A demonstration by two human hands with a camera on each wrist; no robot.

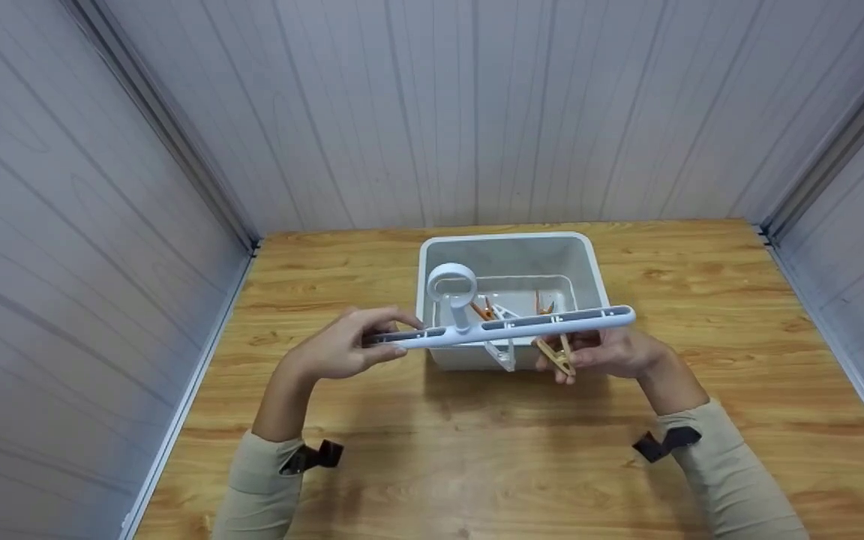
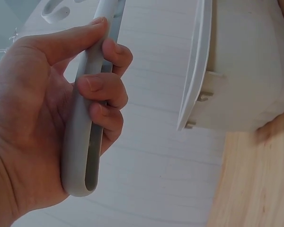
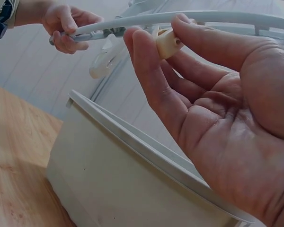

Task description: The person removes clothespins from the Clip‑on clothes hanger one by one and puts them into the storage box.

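Observation:
A white plastic peg hanger bar [image 1: 507, 328] with a ring hook [image 1: 451, 283] is held level above a white tub [image 1: 507, 247]. My left hand [image 1: 353, 346] grips the bar's left end [image 2: 83, 142], fingers curled round it. My right hand [image 1: 604, 352] pinches a tan clothespin [image 1: 556, 354] that hangs under the bar's right part; in the right wrist view the peg's cream end [image 3: 168, 43] sits between thumb and forefinger. More orange pegs [image 1: 486, 307] and a white one [image 1: 503, 351] dangle from the bar.
The tub stands on a wooden table [image 1: 477, 457] near its back middle. Grey panelled walls [image 1: 64, 225] close in the left, back and right sides. Black wrist straps [image 1: 312, 456] sit on both beige sleeves.

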